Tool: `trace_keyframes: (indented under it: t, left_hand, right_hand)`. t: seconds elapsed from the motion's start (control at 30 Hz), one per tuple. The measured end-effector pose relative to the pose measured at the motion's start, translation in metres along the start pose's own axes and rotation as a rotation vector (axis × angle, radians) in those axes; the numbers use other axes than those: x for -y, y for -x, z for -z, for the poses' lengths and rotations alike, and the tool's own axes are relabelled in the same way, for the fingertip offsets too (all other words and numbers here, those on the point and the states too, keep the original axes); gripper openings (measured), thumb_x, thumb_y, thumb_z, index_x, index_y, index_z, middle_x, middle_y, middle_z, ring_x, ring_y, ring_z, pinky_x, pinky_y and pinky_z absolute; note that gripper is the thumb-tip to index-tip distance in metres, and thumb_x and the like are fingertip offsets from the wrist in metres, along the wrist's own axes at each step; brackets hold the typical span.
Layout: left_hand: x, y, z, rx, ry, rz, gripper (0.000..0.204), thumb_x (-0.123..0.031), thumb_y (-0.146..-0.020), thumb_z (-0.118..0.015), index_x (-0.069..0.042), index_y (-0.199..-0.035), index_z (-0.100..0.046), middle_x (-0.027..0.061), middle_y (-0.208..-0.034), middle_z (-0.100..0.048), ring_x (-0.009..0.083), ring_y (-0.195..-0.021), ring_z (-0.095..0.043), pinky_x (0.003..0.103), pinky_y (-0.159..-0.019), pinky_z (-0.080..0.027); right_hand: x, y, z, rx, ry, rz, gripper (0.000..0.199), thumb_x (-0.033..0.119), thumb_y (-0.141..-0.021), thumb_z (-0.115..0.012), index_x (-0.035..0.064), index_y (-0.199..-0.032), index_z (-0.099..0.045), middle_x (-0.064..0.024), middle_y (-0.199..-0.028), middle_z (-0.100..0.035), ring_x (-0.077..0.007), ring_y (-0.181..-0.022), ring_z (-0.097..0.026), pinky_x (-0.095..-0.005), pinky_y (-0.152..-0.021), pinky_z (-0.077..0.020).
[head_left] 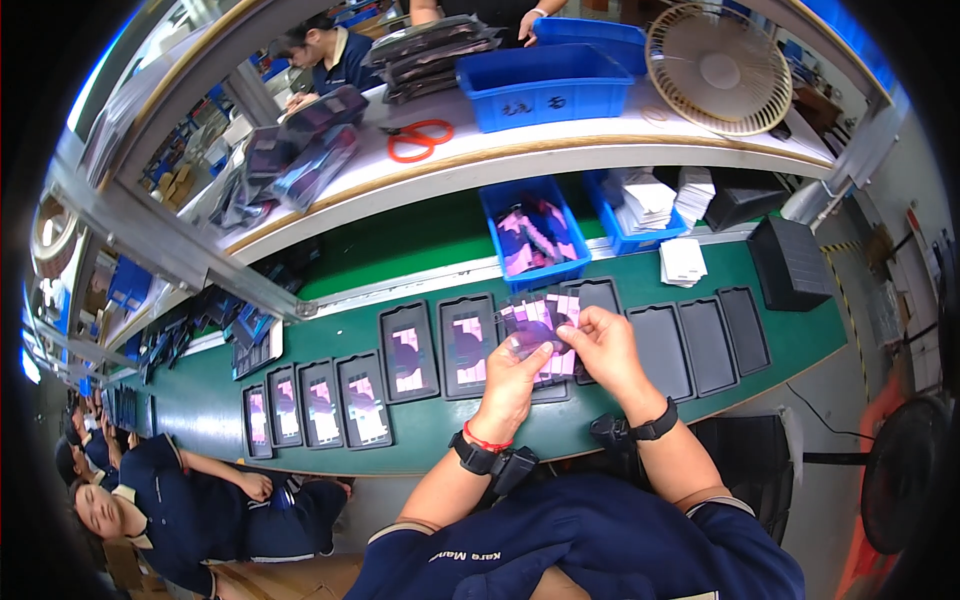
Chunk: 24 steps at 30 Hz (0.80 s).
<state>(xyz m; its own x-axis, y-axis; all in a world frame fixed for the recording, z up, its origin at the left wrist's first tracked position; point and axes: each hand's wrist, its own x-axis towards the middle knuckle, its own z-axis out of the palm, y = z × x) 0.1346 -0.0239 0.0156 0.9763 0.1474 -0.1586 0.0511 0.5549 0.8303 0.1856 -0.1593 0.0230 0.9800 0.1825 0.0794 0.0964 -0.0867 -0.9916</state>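
Note:
Between both hands, above the table, is a thin pink-and-purple patterned sheet (545, 307) with a dark rounded area. My left hand (510, 388) pinches its near left edge between thumb and fingers. My right hand (607, 348) grips its right side, thumb and fingertips closed on it. Beneath the hands lies a black shallow tray (600, 290), largely covered by them. Just left of it, another black tray (490, 303) holds a similar pink sheet.
More black trays (392, 315) with pink sheets line the green table (430, 435). Dark-bottomed trays (660, 350) lie right. A blue bin (550, 275) of sheets and white cards (683, 262) stand behind. Overhead, a shelf (560, 148) carries scissors (422, 141). A person (210, 490) sits left.

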Motion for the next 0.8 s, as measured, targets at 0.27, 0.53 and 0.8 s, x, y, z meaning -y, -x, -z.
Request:
trace_keyframes:
  t: [0.27,0.53,0.8]
  left_hand:
    - [0.006,-0.009,-0.013,-0.13,-0.091,0.017,0.017,0.003,-0.083,-0.061,0.003,-0.099,-0.056,0.0103,-0.093,-0.063,0.0175,-0.084,-0.062,0.029,-0.073,-0.053]
    - [0.04,-0.003,-0.058,0.138,-0.098,0.1,0.018,0.001,-0.085,-0.06,0.002,-0.103,-0.058,0.01,-0.099,-0.063,0.0149,-0.092,-0.06,0.027,-0.078,-0.049]
    - [0.062,-0.003,-0.091,0.17,-0.273,0.074,0.017,-0.003,-0.086,-0.06,0.002,-0.102,-0.059,0.0075,-0.094,-0.063,0.012,-0.081,-0.061,0.024,-0.073,-0.05]
  right_hand:
    - [-0.003,-0.01,0.043,-0.261,0.851,0.108,0.029,0.023,-0.072,-0.073,0.0002,-0.086,-0.062,-0.0179,-0.084,-0.062,-0.036,-0.071,-0.061,-0.0434,-0.062,-0.0491]
    - [-0.015,0.022,0.084,-0.226,0.093,0.014,0.012,0.008,-0.078,-0.069,-0.0013,-0.08,-0.063,-0.0047,-0.069,-0.063,-0.0058,-0.059,-0.055,-0.0225,-0.052,-0.0439]
    - [0.01,0.047,0.119,-0.508,0.722,0.162,0.022,0.018,-0.076,-0.07,-0.0001,-0.084,-0.06,-0.0147,-0.078,-0.058,-0.0318,-0.067,-0.06,-0.0398,-0.06,-0.0479]
